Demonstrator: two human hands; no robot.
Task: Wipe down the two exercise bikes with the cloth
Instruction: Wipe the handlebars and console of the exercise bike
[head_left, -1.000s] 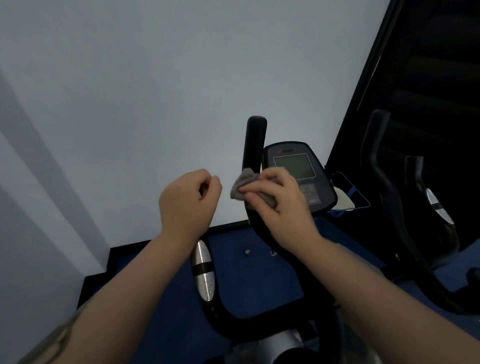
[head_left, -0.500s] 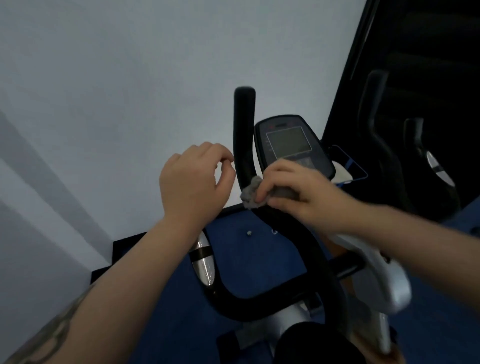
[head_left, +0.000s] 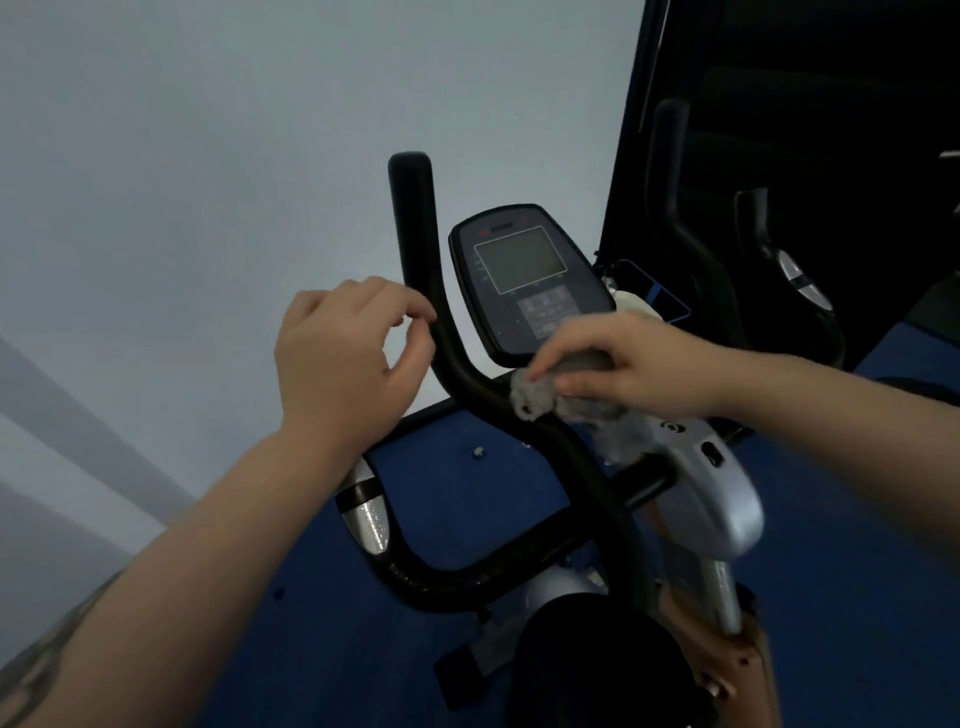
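The near exercise bike has a black curved handlebar, a dark console with a grey screen, and a silver stem. My right hand grips a grey fluffy cloth and presses it on the handlebar just below the console. My left hand hovers left of the upright bar, fingers loosely curled, holding nothing. A second bike stands at the right in the dark, with black bars and a silver grip.
A pale wall fills the left and top. Blue floor lies under the bikes. A dark panel or doorway is at the upper right. The black saddle sits at the bottom centre.
My right hand has slid the cloth down the handlebar from the upright part to the bend under the console. My left hand has opened a little and stayed beside the bar.
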